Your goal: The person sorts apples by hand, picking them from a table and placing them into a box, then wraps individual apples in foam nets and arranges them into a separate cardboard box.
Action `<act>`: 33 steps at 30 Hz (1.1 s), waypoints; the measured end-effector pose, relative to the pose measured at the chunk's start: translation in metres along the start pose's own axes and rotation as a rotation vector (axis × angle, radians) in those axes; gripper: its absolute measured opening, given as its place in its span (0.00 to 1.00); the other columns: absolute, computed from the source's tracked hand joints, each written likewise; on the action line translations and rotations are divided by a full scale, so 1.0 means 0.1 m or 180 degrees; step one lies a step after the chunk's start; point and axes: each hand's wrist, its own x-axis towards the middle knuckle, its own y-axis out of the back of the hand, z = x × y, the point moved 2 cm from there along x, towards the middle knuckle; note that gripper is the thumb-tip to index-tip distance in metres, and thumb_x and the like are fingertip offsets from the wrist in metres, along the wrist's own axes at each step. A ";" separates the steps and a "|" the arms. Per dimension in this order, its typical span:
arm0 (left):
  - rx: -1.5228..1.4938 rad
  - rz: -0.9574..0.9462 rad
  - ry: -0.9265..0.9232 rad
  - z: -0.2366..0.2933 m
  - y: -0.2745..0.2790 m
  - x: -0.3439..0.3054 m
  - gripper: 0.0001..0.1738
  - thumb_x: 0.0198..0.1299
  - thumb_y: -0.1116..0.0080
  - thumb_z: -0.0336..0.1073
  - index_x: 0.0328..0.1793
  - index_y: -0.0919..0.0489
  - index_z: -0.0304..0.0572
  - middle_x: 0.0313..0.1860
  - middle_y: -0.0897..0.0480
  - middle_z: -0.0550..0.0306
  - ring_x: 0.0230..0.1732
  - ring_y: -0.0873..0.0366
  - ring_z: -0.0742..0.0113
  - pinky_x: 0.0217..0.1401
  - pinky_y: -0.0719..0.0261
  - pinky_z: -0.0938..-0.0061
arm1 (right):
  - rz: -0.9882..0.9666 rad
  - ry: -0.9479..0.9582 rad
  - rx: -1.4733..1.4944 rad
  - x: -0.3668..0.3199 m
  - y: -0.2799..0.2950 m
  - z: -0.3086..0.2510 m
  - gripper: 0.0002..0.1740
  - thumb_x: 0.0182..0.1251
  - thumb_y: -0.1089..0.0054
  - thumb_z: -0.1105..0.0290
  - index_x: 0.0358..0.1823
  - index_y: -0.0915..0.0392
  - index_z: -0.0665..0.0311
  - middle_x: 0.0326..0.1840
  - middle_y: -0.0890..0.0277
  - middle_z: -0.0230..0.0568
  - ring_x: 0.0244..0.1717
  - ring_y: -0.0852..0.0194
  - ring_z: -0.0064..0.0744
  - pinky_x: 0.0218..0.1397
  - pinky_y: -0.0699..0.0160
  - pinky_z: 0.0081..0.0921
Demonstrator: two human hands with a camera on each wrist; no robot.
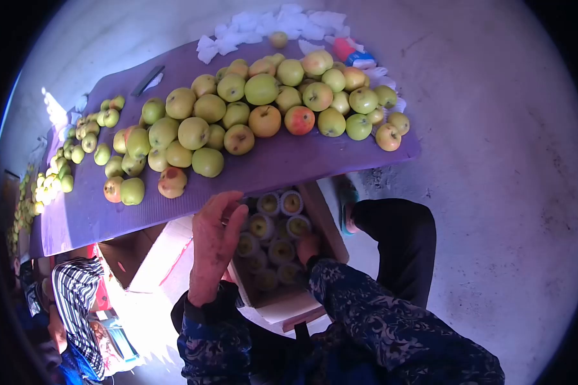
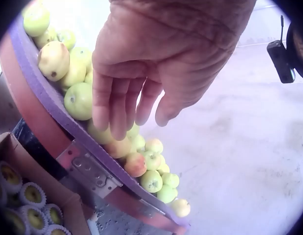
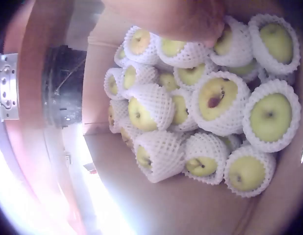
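My left hand is raised beside the front edge of the purple-topped table, its fingers loosely bent and nothing in them. In the left wrist view the fingers hang down in front of the apples on the table. Down inside a cardboard box, my right hand lies among apples in white foam nets. The right wrist view has that hand right over netted apples; its fingertips are hidden, and I cannot tell whether it grips one.
Many loose green and reddish apples cover the purple table. White foam nets are heaped at its far edge. Another cardboard box stands under the table at left. A person in striped clothing is at the lower left.
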 end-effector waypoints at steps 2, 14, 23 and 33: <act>-0.0012 -0.0086 0.0101 -0.02 -0.01 0.01 0.14 0.62 0.41 0.32 0.53 0.22 0.33 0.36 0.19 0.56 0.38 0.24 0.74 0.43 0.26 0.78 | 0.0449 0.0263 0.0052 -0.02 -0.06 0.02 0.17 0.55 0.45 0.73 0.48 0.24 0.64 0.44 0.23 0.51 0.44 0.24 0.53 0.48 0.30 0.45; 0.0450 0.0124 -0.0207 0.05 0.05 0.04 0.12 0.57 0.39 0.29 0.48 0.21 0.36 0.35 0.20 0.49 0.33 0.19 0.59 0.37 0.22 0.70 | 0.0011 0.0458 -0.0602 -0.21 0.10 -0.02 0.14 0.56 0.45 0.75 0.45 0.25 0.65 0.44 0.25 0.48 0.45 0.25 0.47 0.48 0.29 0.45; 0.0749 0.0122 -0.0203 -0.15 0.06 0.09 0.12 0.57 0.38 0.30 0.47 0.21 0.35 0.36 0.18 0.49 0.35 0.18 0.59 0.39 0.21 0.71 | 0.0219 -0.0605 0.1500 -0.14 0.32 -0.10 0.15 0.60 0.45 0.73 0.49 0.26 0.67 0.46 0.25 0.46 0.45 0.24 0.42 0.50 0.27 0.43; 0.0868 -0.0108 -0.0438 -0.09 -0.08 0.12 0.08 0.55 0.39 0.31 0.41 0.20 0.38 0.34 0.19 0.47 0.34 0.19 0.50 0.37 0.23 0.63 | -0.1544 -0.0523 0.4664 -0.16 1.80 -1.04 0.17 0.68 0.48 0.71 0.56 0.28 0.69 0.48 0.24 0.42 0.48 0.23 0.31 0.54 0.24 0.32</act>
